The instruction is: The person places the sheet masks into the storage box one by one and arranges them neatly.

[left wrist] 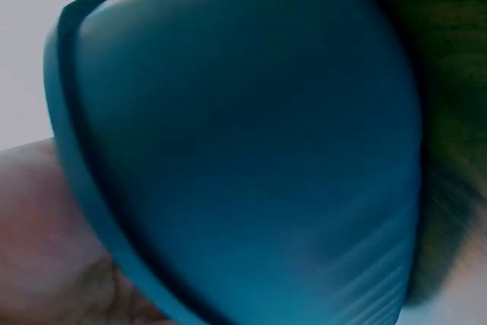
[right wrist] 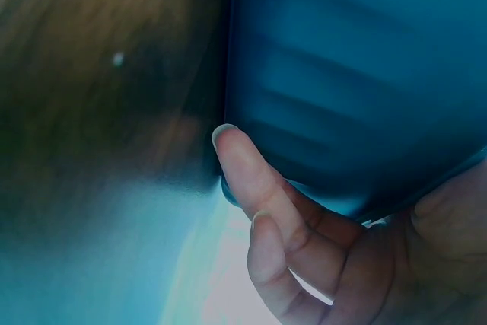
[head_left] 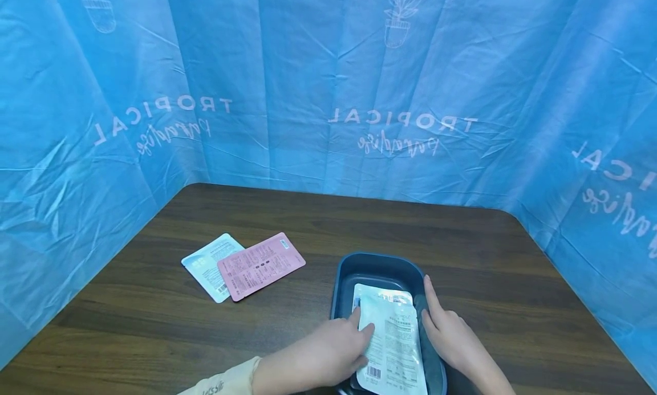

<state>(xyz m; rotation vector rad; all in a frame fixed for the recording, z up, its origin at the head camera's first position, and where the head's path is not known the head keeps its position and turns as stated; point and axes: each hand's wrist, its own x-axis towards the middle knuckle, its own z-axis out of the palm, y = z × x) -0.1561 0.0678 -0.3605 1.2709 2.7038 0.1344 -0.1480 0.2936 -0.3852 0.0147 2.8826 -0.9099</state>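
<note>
A dark blue plastic bin (head_left: pixel 381 257) stands near the table's front edge. Inside it lie pale mint sachets (head_left: pixel 392 349) with fine print, one overlapping another. My left hand (head_left: pixel 333 349) reaches over the bin's left rim, its fingers extended onto the upper sachet. In the left wrist view the bin's outer wall (left wrist: pixel 251 135) fills most of the picture, with part of the palm beside the rim. At the right side, my right hand (head_left: pixel 454 335) holds the bin wall, thumb over the rim and fingers (right wrist: pixel 251 173) along the outside.
To the left on the brown wooden table (head_left: pixel 154 338) lie a pale blue sachet (head_left: pixel 207 264) and a pink sachet (head_left: pixel 262 265), which partly covers it. Blue printed curtains (head_left: pixel 308 155) enclose the table's back and sides.
</note>
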